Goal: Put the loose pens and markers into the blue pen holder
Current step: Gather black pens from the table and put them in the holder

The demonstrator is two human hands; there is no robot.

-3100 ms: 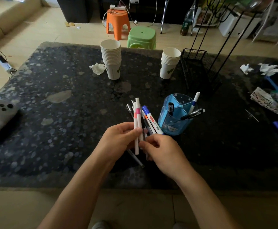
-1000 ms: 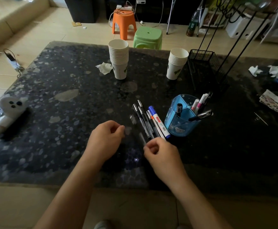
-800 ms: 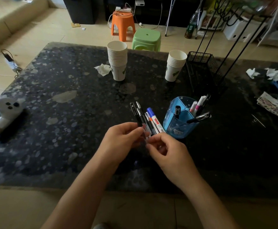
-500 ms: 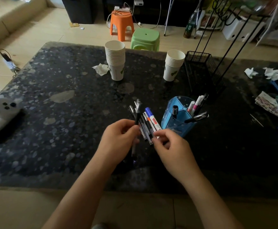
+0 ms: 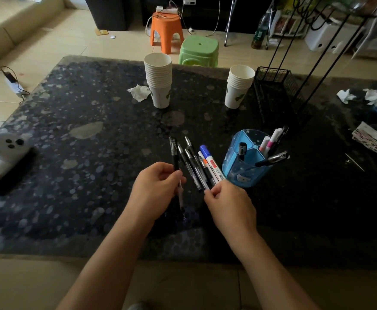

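1. The blue pen holder (image 5: 243,168) stands upright on the dark speckled surface (image 5: 93,166), ahead and to the right of both hands; the right hand (image 5: 229,203) is the nearer one, just beside its base
2. The left hand (image 5: 157,190) has its fingers (image 5: 178,175) closed around one black pen (image 5: 175,162); the pen's long axis runs nearly straight away from the person, cap end far, tip end showing below the hand
3. The right hand's fingers (image 5: 214,191) are pinched on the near ends of the loose row of pens (image 5: 194,168); whether the row is lifted or rests on the surface cannot be told
4. The row fans away and slightly to the left: several clear-barrelled black pens, then a white marker with a blue cap (image 5: 210,163) lying closest to the holder
5. Judgement: the held pen must travel rightward over the row and tilt upright to enter a compartment
6. The holder is translucent blue, divided into compartments, and already contains pink-and-white markers (image 5: 267,145) and black pens, one leaning out over the right rim
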